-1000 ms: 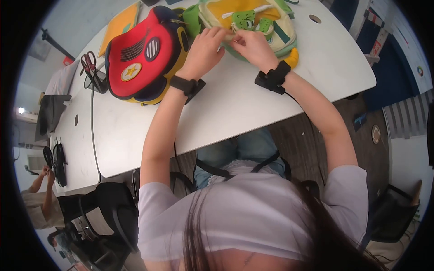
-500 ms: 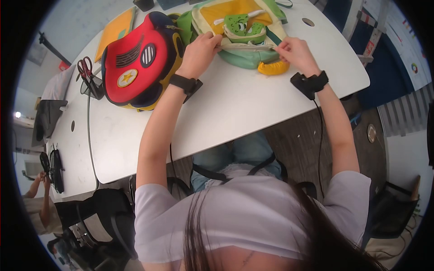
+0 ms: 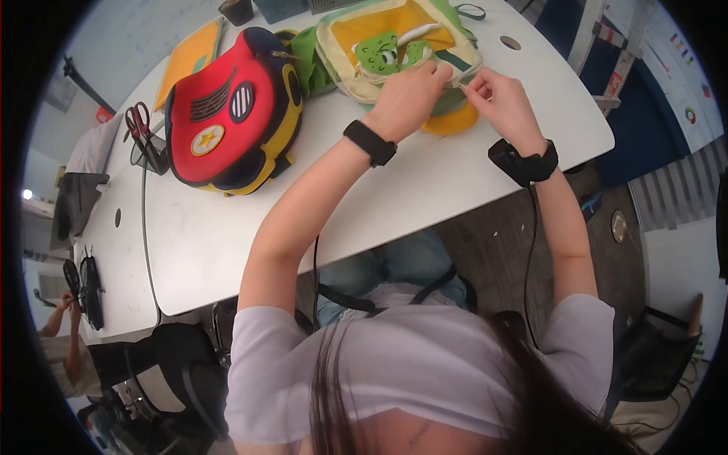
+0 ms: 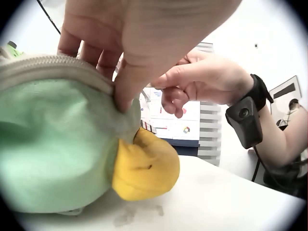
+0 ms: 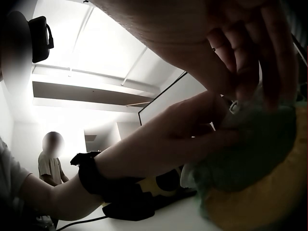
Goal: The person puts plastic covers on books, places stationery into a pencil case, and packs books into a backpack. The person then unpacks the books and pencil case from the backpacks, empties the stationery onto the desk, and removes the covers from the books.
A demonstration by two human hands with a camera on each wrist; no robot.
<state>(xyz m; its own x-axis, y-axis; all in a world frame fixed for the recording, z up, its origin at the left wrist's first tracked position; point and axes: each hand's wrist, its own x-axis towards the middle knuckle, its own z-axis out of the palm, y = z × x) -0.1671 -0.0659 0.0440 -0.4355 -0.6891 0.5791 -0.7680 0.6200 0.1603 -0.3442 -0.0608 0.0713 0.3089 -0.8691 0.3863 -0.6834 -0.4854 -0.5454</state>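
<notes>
The left hand, at the upper middle of the head view, is clamped on the front edge of the green backpack, its thumb on the near face and its fingers over the zip. Just right of it, the right hand has its thumb and fingertips together, pinching a small part at the right end of the zip; the exact piece is too small to tell. A yellow stub sticks out below that end, just under the two hands. Behind the left hand, a green patterned pouch rests against the yellow panel of the backpack. The red backpack stands left of the green one, close enough to leave little room on that side. Farther left are a pen holder with scissors, and above them an orange folder near the upper left edge. White bench top stretches from the bags to the front edge, which slants from lower left up to a rounded corner at the right; both forearms cross it. More of the top runs right of the green backpack, round a dark hole.
</notes>
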